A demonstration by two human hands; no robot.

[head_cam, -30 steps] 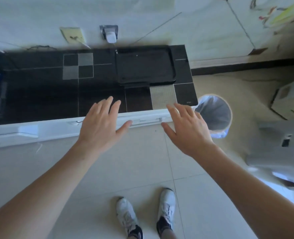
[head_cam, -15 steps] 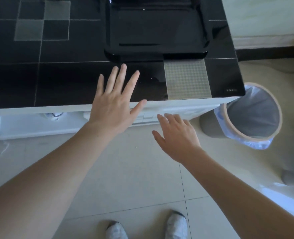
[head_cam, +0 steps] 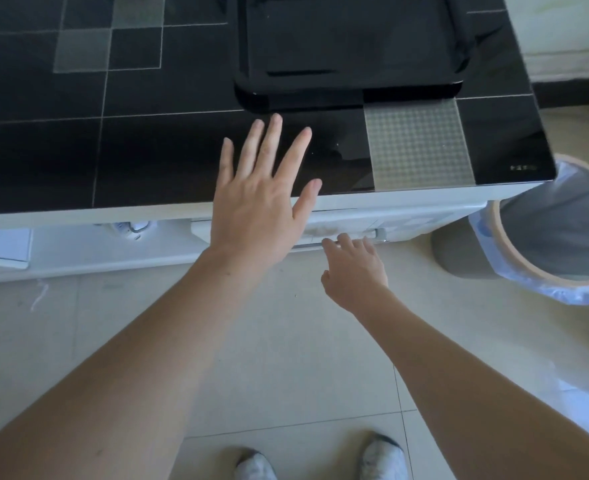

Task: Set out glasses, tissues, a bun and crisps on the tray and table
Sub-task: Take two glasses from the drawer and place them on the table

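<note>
I see the black tray (head_cam: 352, 50) on the dark table (head_cam: 78, 150), its far edge cut off by the frame. My left hand (head_cam: 258, 206) hovers spread flat over the table's near edge. My right hand (head_cam: 353, 268), fingers loosely bent and holding nothing, reaches the drawer handle (head_cam: 378, 233); whether they touch is unclear. A lined bin (head_cam: 556, 230) stands just right.

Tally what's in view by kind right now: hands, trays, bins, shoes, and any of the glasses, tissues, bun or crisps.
Hands: 2, left hand and right hand
Trays: 1, black tray on the table
Bins: 1, bin beside the table
Shoes: 2, at shoes
Glasses, tissues, bun, crisps: 0 in view
Total: 6
</note>
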